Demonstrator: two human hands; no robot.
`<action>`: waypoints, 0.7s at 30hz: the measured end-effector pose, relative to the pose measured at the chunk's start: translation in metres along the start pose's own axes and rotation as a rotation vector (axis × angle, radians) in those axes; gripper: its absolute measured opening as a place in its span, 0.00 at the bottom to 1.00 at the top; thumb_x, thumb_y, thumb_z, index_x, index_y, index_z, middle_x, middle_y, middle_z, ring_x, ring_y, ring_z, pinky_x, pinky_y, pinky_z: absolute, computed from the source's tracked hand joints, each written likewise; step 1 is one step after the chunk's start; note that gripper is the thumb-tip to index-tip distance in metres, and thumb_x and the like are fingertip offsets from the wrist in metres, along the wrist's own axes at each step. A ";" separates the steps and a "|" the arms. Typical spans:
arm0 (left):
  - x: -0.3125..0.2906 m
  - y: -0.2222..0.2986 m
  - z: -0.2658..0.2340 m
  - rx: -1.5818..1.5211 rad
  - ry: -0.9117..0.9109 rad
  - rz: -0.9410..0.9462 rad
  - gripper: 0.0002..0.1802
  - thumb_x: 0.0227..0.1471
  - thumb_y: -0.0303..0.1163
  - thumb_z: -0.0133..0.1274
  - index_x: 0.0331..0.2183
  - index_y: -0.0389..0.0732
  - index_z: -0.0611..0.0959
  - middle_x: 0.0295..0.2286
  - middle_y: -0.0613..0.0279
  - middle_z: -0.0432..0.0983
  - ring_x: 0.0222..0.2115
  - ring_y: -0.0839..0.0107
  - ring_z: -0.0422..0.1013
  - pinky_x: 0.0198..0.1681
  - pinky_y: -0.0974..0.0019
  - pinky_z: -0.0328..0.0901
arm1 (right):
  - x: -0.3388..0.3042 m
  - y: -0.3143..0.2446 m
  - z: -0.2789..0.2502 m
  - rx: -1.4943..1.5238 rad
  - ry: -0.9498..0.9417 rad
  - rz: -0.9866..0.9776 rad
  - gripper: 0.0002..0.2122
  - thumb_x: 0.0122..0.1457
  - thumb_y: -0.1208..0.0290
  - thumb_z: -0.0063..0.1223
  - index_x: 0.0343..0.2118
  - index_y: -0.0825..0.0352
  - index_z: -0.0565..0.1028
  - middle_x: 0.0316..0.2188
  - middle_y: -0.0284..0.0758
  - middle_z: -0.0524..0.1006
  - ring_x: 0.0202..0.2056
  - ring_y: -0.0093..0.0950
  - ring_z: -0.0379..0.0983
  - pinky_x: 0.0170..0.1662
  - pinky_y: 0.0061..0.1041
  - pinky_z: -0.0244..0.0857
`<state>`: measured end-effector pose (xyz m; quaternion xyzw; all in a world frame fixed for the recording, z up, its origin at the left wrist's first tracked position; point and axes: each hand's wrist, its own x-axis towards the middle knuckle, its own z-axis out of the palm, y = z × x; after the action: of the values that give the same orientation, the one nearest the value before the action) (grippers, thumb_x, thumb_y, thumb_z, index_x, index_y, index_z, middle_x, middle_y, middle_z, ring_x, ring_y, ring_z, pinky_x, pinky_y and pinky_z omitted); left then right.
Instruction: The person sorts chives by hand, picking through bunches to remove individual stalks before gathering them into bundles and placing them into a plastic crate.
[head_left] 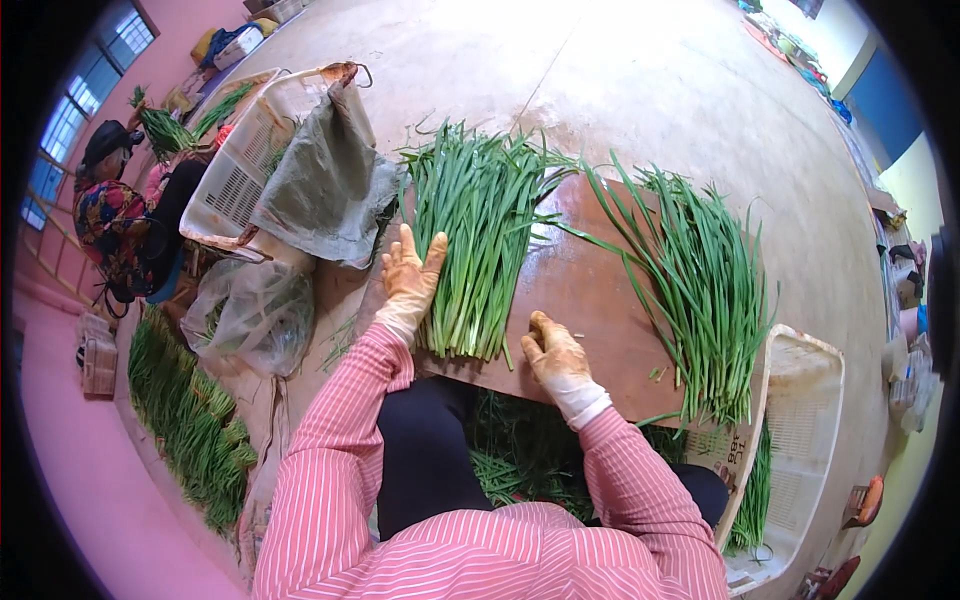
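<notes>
A thick bunch of garlic chives [470,240] lies on a brown board [580,270] in front of me, its pale stem ends toward me. My left hand [408,280], in a stained glove, rests along the bunch's left edge with its fingers spread. My right hand [556,352], also gloved, is over the near part of the board, right of the stem ends. Its fingers are curled in, and whatever they may hold is hidden. A second, looser heap of garlic chives [705,290] covers the board's right side.
At far left stands a white plastic crate [228,190] with a grey cloth [325,185] over its edge. Nearby are a clear plastic bag [250,310], a row of green bundles [185,410] and a seated person [120,215]. Another white crate [810,400] stands at right.
</notes>
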<state>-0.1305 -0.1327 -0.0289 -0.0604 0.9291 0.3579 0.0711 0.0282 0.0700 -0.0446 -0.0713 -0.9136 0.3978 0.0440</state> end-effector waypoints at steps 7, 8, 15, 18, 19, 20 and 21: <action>-0.003 0.011 0.015 -0.109 -0.055 0.115 0.64 0.42 0.74 0.43 0.63 0.39 0.38 0.60 0.37 0.44 0.62 0.44 0.41 0.64 0.54 0.38 | 0.013 -0.032 0.047 -0.055 -0.086 0.003 0.27 0.56 0.63 0.48 0.57 0.71 0.60 0.48 0.52 0.70 0.49 0.44 0.68 0.53 0.33 0.62; 0.000 0.005 0.017 -0.104 -0.012 0.152 0.64 0.42 0.74 0.43 0.62 0.38 0.38 0.60 0.36 0.44 0.61 0.44 0.42 0.63 0.54 0.39 | 0.016 -0.040 0.033 -0.114 -0.168 0.039 0.28 0.55 0.62 0.48 0.57 0.71 0.61 0.46 0.51 0.70 0.48 0.43 0.69 0.51 0.34 0.63; 0.000 -0.003 0.032 0.020 0.102 0.209 0.62 0.45 0.73 0.40 0.61 0.30 0.42 0.59 0.33 0.43 0.62 0.45 0.42 0.63 0.54 0.39 | 0.079 -0.070 -0.008 -0.203 0.338 -0.369 0.18 0.51 0.73 0.56 0.46 0.68 0.71 0.37 0.44 0.73 0.40 0.40 0.70 0.43 0.35 0.66; -0.001 -0.008 0.036 0.074 0.171 0.235 0.62 0.45 0.72 0.41 0.60 0.28 0.44 0.59 0.32 0.44 0.61 0.44 0.45 0.63 0.54 0.42 | 0.123 -0.097 0.007 -0.182 0.239 -0.445 0.17 0.49 0.72 0.58 0.44 0.63 0.74 0.43 0.46 0.73 0.46 0.42 0.68 0.49 0.35 0.63; 0.005 -0.015 0.052 0.111 0.240 0.263 0.60 0.45 0.67 0.47 0.60 0.28 0.44 0.58 0.33 0.47 0.60 0.44 0.48 0.62 0.54 0.43 | 0.139 -0.099 0.016 -0.203 0.209 -0.459 0.18 0.48 0.72 0.58 0.45 0.62 0.74 0.46 0.47 0.72 0.49 0.43 0.67 0.51 0.36 0.62; 0.000 -0.010 0.045 0.108 0.194 0.242 0.58 0.46 0.60 0.50 0.60 0.29 0.42 0.59 0.34 0.45 0.60 0.44 0.46 0.62 0.52 0.42 | 0.153 -0.104 0.024 -0.258 0.177 -0.497 0.19 0.48 0.70 0.59 0.46 0.61 0.74 0.49 0.48 0.70 0.52 0.44 0.64 0.54 0.36 0.60; -0.005 -0.003 0.038 0.106 0.148 0.221 0.57 0.46 0.53 0.53 0.61 0.29 0.41 0.60 0.36 0.43 0.61 0.44 0.44 0.63 0.50 0.41 | 0.166 -0.108 0.032 -0.313 0.145 -0.533 0.20 0.48 0.68 0.59 0.47 0.60 0.73 0.53 0.49 0.67 0.55 0.45 0.62 0.56 0.36 0.58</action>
<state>-0.1212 -0.1090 -0.0584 0.0199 0.9503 0.3087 -0.0341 -0.1506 0.0017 0.0173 0.1367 -0.9447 0.2208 0.2002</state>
